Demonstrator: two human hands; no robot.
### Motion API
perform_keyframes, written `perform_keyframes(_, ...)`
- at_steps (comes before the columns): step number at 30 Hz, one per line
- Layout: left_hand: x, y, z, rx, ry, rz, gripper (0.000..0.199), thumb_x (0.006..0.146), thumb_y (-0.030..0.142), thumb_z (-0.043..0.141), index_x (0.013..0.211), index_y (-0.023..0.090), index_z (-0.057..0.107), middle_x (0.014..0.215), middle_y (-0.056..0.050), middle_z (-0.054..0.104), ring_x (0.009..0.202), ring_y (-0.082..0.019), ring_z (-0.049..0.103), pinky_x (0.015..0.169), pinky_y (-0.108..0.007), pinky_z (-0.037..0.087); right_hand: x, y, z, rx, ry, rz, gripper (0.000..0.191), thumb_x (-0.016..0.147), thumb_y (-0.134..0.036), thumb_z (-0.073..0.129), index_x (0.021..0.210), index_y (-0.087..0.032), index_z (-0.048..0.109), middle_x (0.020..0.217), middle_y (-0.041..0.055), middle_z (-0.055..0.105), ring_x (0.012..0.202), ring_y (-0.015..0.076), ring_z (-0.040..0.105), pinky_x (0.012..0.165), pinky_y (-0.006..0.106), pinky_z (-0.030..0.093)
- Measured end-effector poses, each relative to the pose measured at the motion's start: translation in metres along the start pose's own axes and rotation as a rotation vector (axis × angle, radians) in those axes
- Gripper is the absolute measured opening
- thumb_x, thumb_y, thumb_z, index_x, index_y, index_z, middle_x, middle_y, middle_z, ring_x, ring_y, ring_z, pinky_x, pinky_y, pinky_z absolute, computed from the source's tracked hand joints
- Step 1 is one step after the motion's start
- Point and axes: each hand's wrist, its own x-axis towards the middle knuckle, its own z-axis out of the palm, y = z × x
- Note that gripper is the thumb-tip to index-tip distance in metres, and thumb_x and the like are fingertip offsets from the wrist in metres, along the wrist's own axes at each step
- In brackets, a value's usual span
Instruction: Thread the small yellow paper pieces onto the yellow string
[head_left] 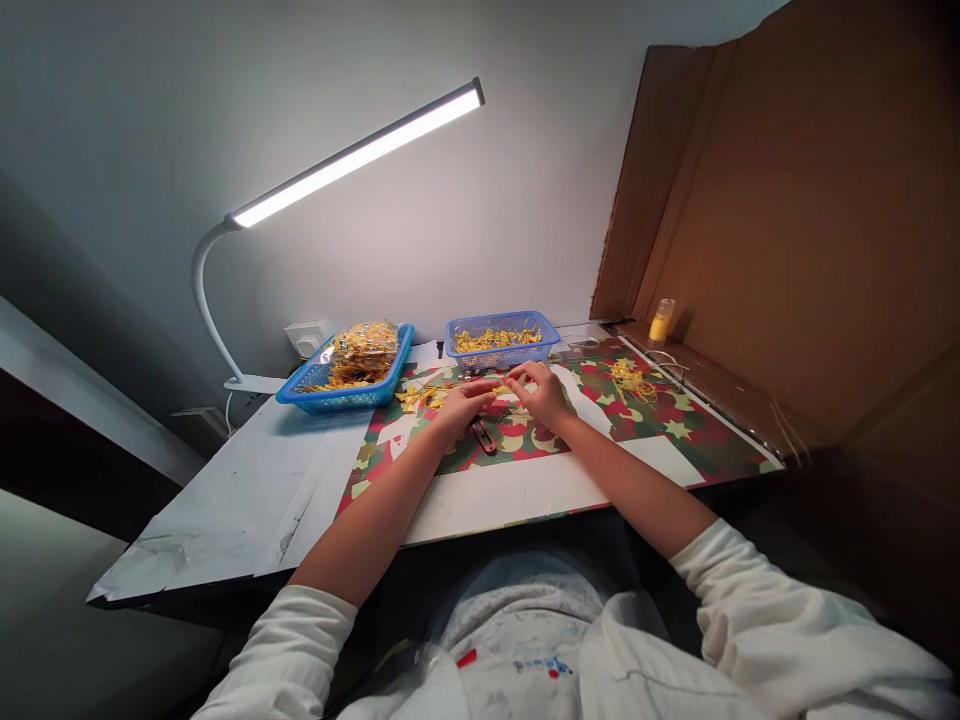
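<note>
My left hand [463, 404] is over the patterned board, its thumb and fingers closed together at the tips. My right hand [541, 396] is just beside it, with thumb and fingertips bent into a pinch. A small yellow piece [501, 391] shows between the fingertips of both hands; its exact kind is too small to make out. Under my left hand lies a dark reddish tool [484, 436] with a slot in its handle end, its other end hidden. Loose yellow pieces with thin strands [421, 397] lie left of my left hand.
A blue basket [352, 398] at the left back holds yellow pieces and a clear bag. Behind my hands, a purple-blue basket [501, 353] holds more. Yellow strands [632, 382] lie to the right, near a small yellow bottle [661, 322]. A lit lamp [360, 150] hangs above; cardboard [795, 220] stands right.
</note>
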Motion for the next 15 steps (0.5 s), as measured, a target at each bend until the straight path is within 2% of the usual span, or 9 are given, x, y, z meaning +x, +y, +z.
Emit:
perform_keyframes(4,0.002,-0.003,-0.003,0.101,0.002,-0.058,0.041,0.057,0.019,0.079,0.097,0.012,0.072,0.073,-0.004,0.070,0.069,-0.015,0.065,0.066,-0.025,0.047,-0.001,0.007,0.004,-0.031,-0.116,0.026,0.007,0.076,-0.016,0.061,0.072,-0.020,0.064,0.080,0.0026,0.067,0.082,0.0183,0.057,0.080,0.033,0.042)
perform_keyframes(7,0.005,-0.004,-0.005,0.128,-0.024,-0.053,0.037,0.058,0.020,0.077,0.094,0.012,0.073,0.077,-0.006,0.072,0.072,-0.016,0.066,0.070,-0.027,0.048,-0.003,0.011,0.008,-0.026,-0.171,0.053,0.007,0.075,-0.016,0.064,0.071,-0.021,0.067,0.080,0.0027,0.067,0.083,0.0179,0.057,0.080,0.033,0.042)
perform_keyframes(15,0.001,0.002,0.000,0.348,-0.149,0.084,0.026,0.065,0.025,0.070,0.088,0.014,0.075,0.077,-0.005,0.073,0.072,-0.016,0.064,0.069,-0.026,0.048,-0.006,0.017,0.018,0.070,-0.256,0.140,0.007,0.074,-0.019,0.065,0.072,-0.022,0.071,0.080,0.0022,0.067,0.080,0.0175,0.058,0.072,0.031,0.045)
